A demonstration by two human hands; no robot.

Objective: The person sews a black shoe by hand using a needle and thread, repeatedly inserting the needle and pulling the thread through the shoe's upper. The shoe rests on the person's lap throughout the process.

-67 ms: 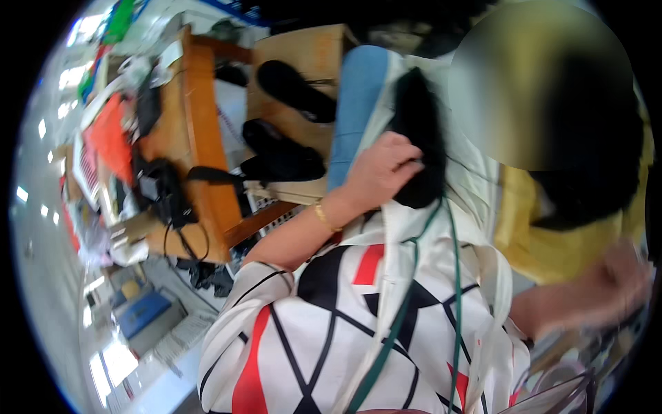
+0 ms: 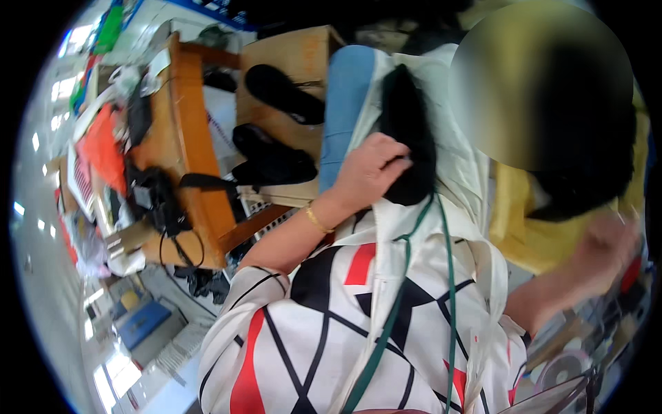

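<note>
A black fabric piece shaped like a shoe [image 2: 408, 103] lies lengthwise on my lap, over the pale apron [image 2: 458, 148]. My left hand [image 2: 374, 168] rests against its left side, thumb and fingers closed together at its edge. What exactly the fingertips grip is hard to see, but they are on the black piece. Off to the right, my right hand [image 2: 607, 241] is raised away from the lap, near yellow material [image 2: 524, 238]. Motion smears its fingers, so whether they hold anything is hidden.
Black shoes [image 2: 276, 155] lie on a cardboard box [image 2: 269, 52] to the left, beside a wooden table edge [image 2: 200, 172]. A black device with a cable [image 2: 155, 196] and an orange-red cloth [image 2: 103, 148] sit farther left. Green apron ties [image 2: 452, 297] hang down my front.
My right hand has moved up and slightly left. My left hand stays on the black shoe piece, while the whole view has shifted a little.
</note>
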